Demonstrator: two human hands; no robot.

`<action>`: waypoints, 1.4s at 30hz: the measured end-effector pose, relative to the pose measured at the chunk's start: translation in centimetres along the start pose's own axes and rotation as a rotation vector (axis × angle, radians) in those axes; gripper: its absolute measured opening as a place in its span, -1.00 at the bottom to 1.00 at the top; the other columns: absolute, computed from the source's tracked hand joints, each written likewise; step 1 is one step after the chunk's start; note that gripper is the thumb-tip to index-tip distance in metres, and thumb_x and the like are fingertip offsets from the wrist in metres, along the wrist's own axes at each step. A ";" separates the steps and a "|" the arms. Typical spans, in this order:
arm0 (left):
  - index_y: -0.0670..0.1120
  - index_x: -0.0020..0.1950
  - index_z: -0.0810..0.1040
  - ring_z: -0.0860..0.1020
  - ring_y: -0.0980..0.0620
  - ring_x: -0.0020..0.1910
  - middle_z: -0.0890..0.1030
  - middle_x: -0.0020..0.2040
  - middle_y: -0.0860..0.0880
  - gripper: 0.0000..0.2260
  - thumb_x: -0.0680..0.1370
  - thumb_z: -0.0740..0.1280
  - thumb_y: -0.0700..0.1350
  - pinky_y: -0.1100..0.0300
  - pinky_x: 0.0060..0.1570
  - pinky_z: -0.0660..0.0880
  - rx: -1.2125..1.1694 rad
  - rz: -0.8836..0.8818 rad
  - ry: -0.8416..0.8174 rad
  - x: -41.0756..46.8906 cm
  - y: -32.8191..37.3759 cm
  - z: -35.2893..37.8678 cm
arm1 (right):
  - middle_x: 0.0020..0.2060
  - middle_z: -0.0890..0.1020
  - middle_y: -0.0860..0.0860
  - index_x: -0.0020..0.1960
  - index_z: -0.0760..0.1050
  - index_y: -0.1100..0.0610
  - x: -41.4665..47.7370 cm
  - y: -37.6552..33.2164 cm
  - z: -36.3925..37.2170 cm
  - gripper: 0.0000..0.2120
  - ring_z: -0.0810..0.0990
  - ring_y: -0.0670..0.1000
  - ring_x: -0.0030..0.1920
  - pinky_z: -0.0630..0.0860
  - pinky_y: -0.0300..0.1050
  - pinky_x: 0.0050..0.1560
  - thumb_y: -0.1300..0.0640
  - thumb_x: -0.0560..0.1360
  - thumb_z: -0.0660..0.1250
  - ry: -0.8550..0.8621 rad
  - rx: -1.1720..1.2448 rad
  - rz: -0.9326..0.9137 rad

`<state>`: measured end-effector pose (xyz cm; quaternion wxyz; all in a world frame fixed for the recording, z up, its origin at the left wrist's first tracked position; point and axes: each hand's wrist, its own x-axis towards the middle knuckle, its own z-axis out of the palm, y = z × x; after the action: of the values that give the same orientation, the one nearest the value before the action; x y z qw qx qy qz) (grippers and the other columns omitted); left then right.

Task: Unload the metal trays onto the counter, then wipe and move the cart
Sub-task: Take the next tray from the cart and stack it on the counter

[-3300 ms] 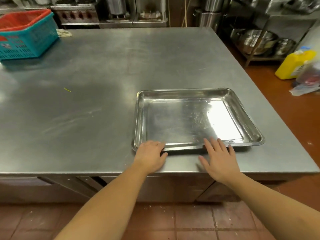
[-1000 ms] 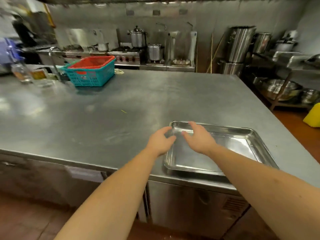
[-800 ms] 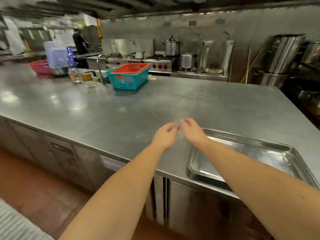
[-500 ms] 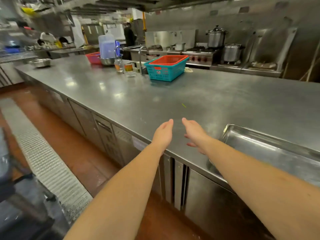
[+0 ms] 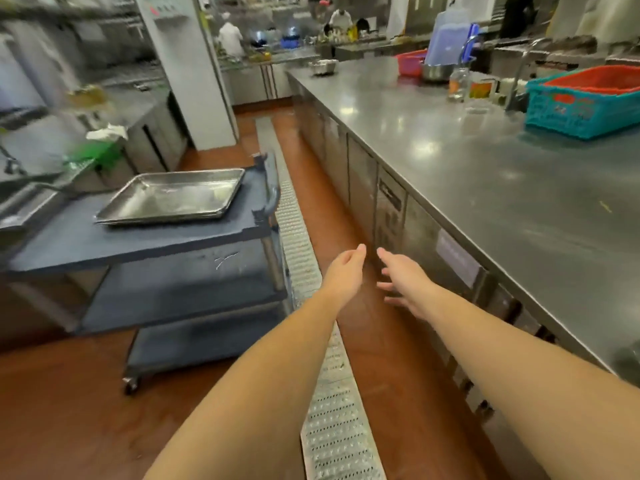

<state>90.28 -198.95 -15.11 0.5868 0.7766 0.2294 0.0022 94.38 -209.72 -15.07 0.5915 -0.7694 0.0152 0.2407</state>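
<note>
Both hands (image 5: 374, 271) empty — metal trays (image 5: 173, 197) on cart (image 5: 145, 237).

Bright overhead glare on counter (image 5: 485, 174); left edge motion-blurred.

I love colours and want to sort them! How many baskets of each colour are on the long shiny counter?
Teal basket: 1
Red basket, sitting inside the teal one: 1
Pink basket, farther along the counter: 1
Total: 3
</note>
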 end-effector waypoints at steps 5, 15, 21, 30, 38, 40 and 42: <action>0.05 0.39 0.41 0.46 -0.07 0.28 0.49 0.34 -0.03 -0.52 0.57 0.09 0.26 -0.09 0.30 0.40 -0.084 -0.071 0.165 -1.4 -4.7 -11.2 | 0.20 0.48 -0.03 0.36 0.35 0.00 -0.7 -3.1 13.2 -0.60 0.54 0.05 0.10 0.49 0.08 0.18 -0.14 0.60 0.13 -0.201 -0.013 -0.010; 0.05 0.46 0.34 0.40 -0.06 0.35 0.44 0.40 -0.02 -0.48 0.59 0.05 0.27 -0.11 0.36 0.33 -0.194 -0.237 0.409 -4.1 -16.9 -34.7 | 0.21 0.46 -0.05 0.41 0.28 0.02 -2.8 -4.6 38.4 -0.53 0.54 0.01 0.13 0.51 0.03 0.14 -0.18 0.60 0.11 -0.501 -0.183 -0.038; 0.08 0.44 0.36 0.42 -0.03 0.33 0.44 0.39 -0.01 -0.53 0.61 0.03 0.24 -0.09 0.35 0.36 -0.192 -0.218 0.372 -2.0 -18.3 -39.2 | 0.18 0.49 -0.03 0.33 0.35 0.01 -0.7 -6.8 44.8 -0.62 0.54 0.02 0.12 0.51 0.07 0.19 -0.14 0.61 0.10 -0.490 -0.218 -0.092; 0.07 0.43 0.38 0.43 -0.01 0.32 0.46 0.38 0.02 -0.54 0.61 0.04 0.23 -0.07 0.35 0.35 -0.109 -0.209 0.333 7.7 -17.5 -44.9 | 0.14 0.50 -0.04 0.31 0.34 0.00 9.8 -9.4 49.0 -0.62 0.55 0.01 0.09 0.52 0.05 0.15 -0.17 0.59 0.11 -0.433 -0.226 -0.055; 0.06 0.30 0.45 0.47 -0.05 0.27 0.51 0.26 0.00 -0.61 0.62 0.06 0.21 -0.07 0.32 0.37 -0.012 -0.208 0.344 19.5 -15.1 -50.9 | -0.02 0.54 -0.01 0.13 0.40 0.01 21.7 -14.7 53.5 -0.71 0.58 0.07 0.07 0.50 0.01 0.06 -0.16 0.58 0.13 -0.412 -0.242 -0.085; 0.04 0.15 0.46 0.50 -0.03 0.16 0.51 0.13 0.00 -0.71 0.63 0.07 0.16 -0.01 0.25 0.41 -0.012 -0.182 0.338 22.1 -14.7 -51.9 | -0.03 0.56 0.02 0.08 0.45 0.04 24.0 -15.7 54.3 -0.71 0.57 0.07 0.00 0.49 -0.01 0.01 -0.15 0.57 0.16 -0.398 -0.246 -0.114; 0.03 0.00 0.42 0.48 -0.01 0.02 0.50 0.00 0.00 -0.79 0.65 0.07 0.10 0.05 0.11 0.41 0.008 -0.161 0.314 24.3 -14.5 -52.6 | -0.08 0.56 0.02 0.06 0.48 0.09 25.9 -16.2 54.8 -0.70 0.57 0.07 -0.02 0.46 -0.04 -0.04 -0.14 0.56 0.20 -0.389 -0.286 -0.148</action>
<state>92.57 -139.36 -18.40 0.5390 0.7480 0.3798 0.0757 102.95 -147.80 -20.59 0.4843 -0.7835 -0.1898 0.3400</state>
